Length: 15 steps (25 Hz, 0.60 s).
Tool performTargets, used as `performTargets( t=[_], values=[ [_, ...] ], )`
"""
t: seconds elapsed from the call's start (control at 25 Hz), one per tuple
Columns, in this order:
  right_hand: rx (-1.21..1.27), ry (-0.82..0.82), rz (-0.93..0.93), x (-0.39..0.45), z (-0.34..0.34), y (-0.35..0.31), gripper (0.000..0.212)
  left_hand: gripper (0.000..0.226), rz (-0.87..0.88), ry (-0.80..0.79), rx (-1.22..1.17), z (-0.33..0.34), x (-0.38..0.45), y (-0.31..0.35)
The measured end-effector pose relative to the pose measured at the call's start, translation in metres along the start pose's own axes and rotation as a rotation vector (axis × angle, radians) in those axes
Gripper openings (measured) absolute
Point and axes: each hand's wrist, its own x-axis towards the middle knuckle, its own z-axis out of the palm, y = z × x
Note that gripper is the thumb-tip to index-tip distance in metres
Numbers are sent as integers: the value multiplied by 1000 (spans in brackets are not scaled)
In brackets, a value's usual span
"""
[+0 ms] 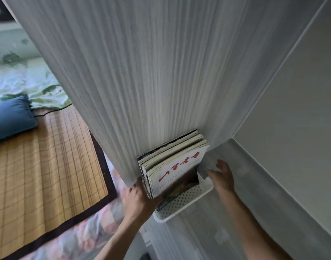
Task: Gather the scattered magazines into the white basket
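The stack of magazines (172, 164) is standing in the white basket (187, 201), so gathering appears nearly complete. The left hand (138, 196) is gripping the stack's near corner; the right hand (222, 177), fingers spread and holding nothing, is resting just beside the basket's rim.

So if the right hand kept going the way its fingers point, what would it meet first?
Probably the grey wall panel in the corner behind the white basket. The right hand is at the basket's far rim, fingers pointing up and away; depth there is hard to judge.
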Motion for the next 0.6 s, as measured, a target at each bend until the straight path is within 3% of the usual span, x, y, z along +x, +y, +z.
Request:
performTargets(
  t=[0.12, 0.2, 0.32, 0.6],
  values=[
    [53, -280, -74, 11, 19, -44, 60, 66, -202, -3, -263, 8, 29, 19],
    [73, -347, -43, 11, 32, -51, 51, 62, -311, -51, -304, 10, 43, 19],
    [164, -316, -24, 8, 31, -45, 39, 63, -320, -56, -295, 12, 56, 15],
    [195, -196, -36, -61, 3, -56, 37, 69, -197, -80, -275, -7, 32, 14]
  ],
)
